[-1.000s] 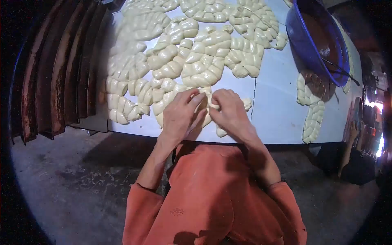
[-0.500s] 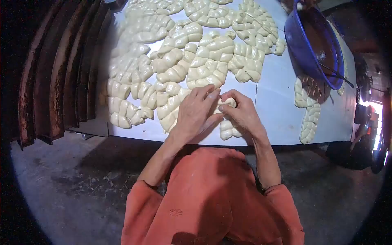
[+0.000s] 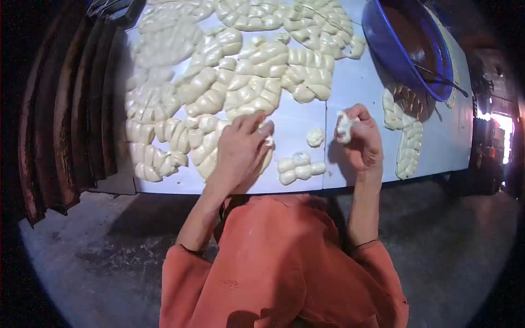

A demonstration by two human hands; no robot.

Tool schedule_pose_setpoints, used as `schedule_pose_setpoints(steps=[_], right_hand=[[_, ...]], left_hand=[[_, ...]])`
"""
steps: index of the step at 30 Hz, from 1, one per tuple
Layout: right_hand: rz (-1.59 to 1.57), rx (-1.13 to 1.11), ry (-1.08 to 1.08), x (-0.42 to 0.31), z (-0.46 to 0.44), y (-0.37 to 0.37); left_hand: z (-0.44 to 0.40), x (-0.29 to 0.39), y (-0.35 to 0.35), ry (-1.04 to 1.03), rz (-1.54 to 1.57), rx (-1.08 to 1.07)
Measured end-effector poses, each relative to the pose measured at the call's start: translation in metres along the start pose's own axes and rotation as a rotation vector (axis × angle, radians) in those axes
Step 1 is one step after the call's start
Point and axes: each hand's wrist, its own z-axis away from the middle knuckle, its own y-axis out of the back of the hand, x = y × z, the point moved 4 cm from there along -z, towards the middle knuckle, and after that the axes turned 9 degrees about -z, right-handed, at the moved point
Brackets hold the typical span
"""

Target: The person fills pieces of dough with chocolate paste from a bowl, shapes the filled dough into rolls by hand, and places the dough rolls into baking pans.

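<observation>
Gripping scrap (image 3: 344,127) in right hand (image 3: 363,139) above worktop (image 3: 350,71), near front edge; fingers hide part of it. Left hand (image 3: 243,145) covers some of the dough sheets (image 3: 254,90) by front edge; can't tell whether it's grasping. Ball (image 3: 315,137), cluster (image 3: 301,168) between hands. Bowl (image 3: 391,49), far right corner, top cut off.

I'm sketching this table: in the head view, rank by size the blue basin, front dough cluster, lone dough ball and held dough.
1. Blue basin
2. Front dough cluster
Not ranked: lone dough ball, held dough. The right hand partly hides the latter, likely nearer the camera.
</observation>
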Motion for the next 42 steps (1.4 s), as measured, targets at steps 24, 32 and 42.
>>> schedule_pose_setpoints(steps=[24,32,42], right_hand=[[0.063,-0.006,0.187,-0.098,0.032,0.025],[0.116,0.019,0.282,-0.198,-0.005,0.057],[2.024,-0.162,-0.213,-0.272,-0.146,0.146]], left_hand=[[-0.138,0.188,-0.053,-0.231,0.91,0.341],[-0.186,0.228,-0.102,-0.02,1.081,0.098],[-0.135,0.183,-0.078,0.356,0.769,-0.187]])
